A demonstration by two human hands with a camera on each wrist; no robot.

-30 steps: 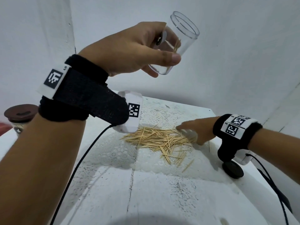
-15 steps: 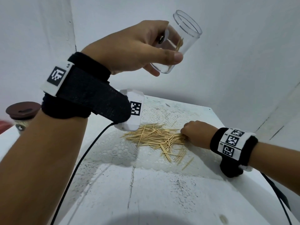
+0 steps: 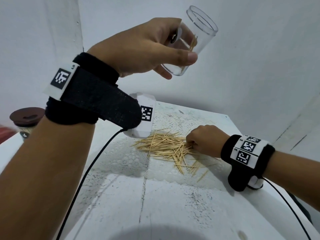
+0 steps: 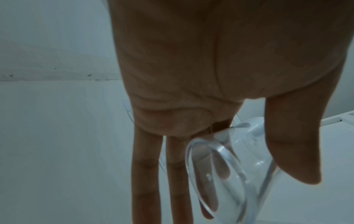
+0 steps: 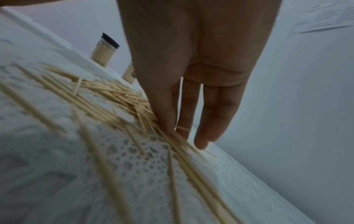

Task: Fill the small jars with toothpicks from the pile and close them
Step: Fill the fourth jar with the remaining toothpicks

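Toothpicks (image 3: 166, 146) pinched by right hand (image 3: 206, 141); left hand (image 3: 138, 49) grips raised jar (image 3: 192, 44).

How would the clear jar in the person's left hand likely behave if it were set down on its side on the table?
The jar would probably roll: its wall looks round and smooth. It seems light, since the left hand lifts it with fingertips alone. With its mouth open, the few toothpicks inside could slide out. The lace mat might slow it.

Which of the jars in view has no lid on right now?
The clear jar held up in the left hand: its mouth is open, with only a few toothpicks inside. The jar at the table's far left wears a brown lid.
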